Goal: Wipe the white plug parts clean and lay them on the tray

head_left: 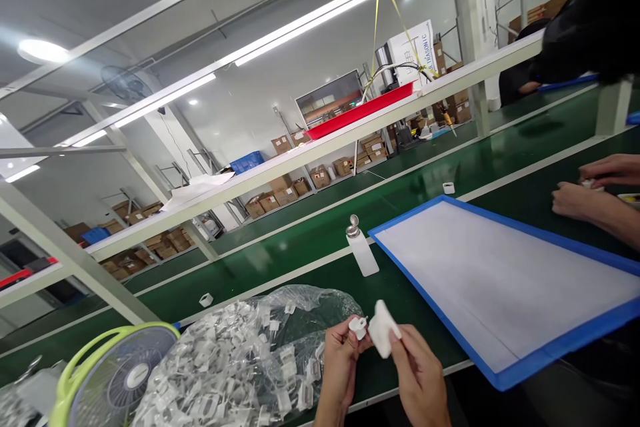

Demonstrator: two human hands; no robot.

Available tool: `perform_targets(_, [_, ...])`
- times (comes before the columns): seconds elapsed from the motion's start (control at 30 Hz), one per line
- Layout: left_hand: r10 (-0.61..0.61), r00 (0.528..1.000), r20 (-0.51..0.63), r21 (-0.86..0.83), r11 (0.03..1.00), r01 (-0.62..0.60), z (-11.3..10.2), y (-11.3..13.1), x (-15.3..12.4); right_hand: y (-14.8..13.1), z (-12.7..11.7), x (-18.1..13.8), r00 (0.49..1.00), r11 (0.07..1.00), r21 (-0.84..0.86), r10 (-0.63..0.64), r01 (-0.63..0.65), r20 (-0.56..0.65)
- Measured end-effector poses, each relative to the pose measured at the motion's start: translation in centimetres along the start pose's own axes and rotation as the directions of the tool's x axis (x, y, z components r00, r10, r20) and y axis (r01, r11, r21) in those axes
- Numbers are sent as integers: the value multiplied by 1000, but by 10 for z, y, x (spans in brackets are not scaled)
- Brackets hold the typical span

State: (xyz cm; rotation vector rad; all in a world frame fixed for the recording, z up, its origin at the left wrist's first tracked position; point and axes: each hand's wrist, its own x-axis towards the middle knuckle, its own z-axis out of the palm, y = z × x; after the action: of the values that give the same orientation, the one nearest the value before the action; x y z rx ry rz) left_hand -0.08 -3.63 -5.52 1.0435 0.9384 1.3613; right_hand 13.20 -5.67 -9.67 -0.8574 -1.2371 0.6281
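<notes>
My left hand (341, 361) pinches a small white charger plug (359, 327) near the table's front edge. In my right hand (421, 373) is a folded white wiping cloth (383, 329), its fingers and thumb closed on the lower edge. The cloth is right beside the plug; whether they touch I cannot tell. Left of my hands, a clear plastic bag (320, 303) lies spread with a heap of white charger plugs (215, 360). Just beyond my hands stands a white pump bottle (363, 250) with a metal top.
A blue-edged tray with a white lining (520, 280) lies to the right. At the lower left stands a green fan (125, 373). Two loose white pieces (206, 299) rest on the green table. Another person's hands (583, 200) work at the far right. A shelf beam (320, 147) crosses above.
</notes>
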Motion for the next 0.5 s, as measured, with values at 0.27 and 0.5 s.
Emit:
perform_targets(0.27, [-26, 996, 83, -48, 998, 30, -4, -4, -1, 2, 2, 0, 948, 991, 0, -129, 135, 291])
perform_targets(0.5, [-47, 994, 103, -61, 997, 53, -6, -4, 0, -8, 1, 11, 924, 995, -16, -81, 94, 374])
